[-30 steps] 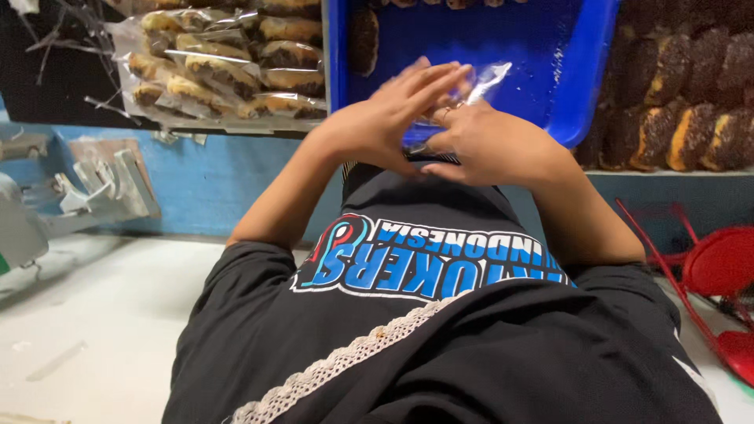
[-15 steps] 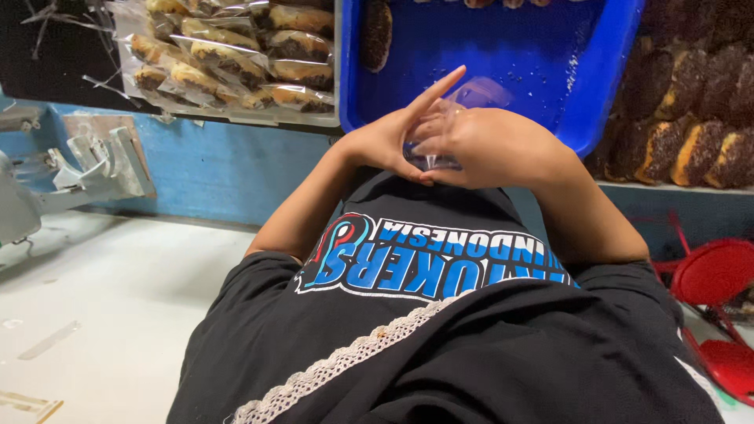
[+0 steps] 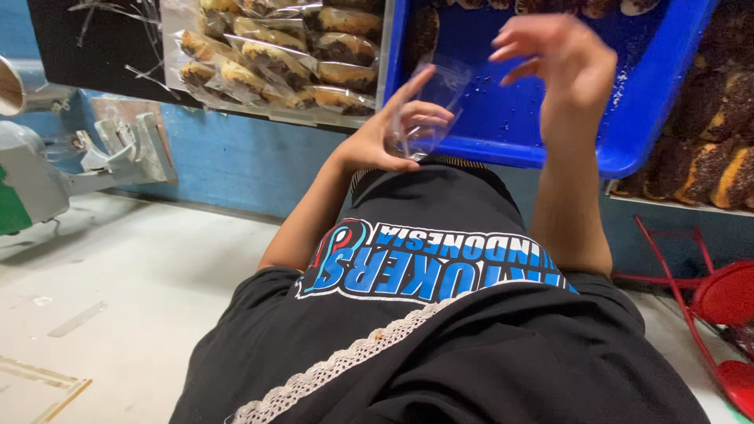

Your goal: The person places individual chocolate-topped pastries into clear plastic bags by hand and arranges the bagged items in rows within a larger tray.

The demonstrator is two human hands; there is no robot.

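Watching this one from my end: the left hand (image 3: 385,137) has a clear plastic bag (image 3: 428,106) pinched in its grip, thumb and fingers closed on the lower part of the bag while the index finger sticks up along its side. The bag looks empty to me, it's see-through and a bit crumpled, and it stands up from the grip right in front of the near wall of a blue tray (image 3: 542,137)

The right hand (image 3: 561,59) is up and to the right of that grip, well clear of the bag, fingers loose and curled, nothing in it. It hangs over the inside of the blue tray, which has dark crumbs on its floor and a few chocolate-topped pastries (image 3: 550,6) along its far edge

Left of the grip and a bit further out there's a stack of bagged pastries (image 3: 275,59), each one wrapped in clear plastic. Far right of the grip, past the tray, are rows of unwrapped chocolate-coated pastries (image 3: 707,149) on another tray

Below the grip is the person's black shirt with blue print (image 3: 424,267). Way off to the left sits a grey metal machine (image 3: 94,161) on the pale worktop (image 3: 141,290), and down at the right edge there's a red wire rack thing (image 3: 719,306), can't tell exactly what it is
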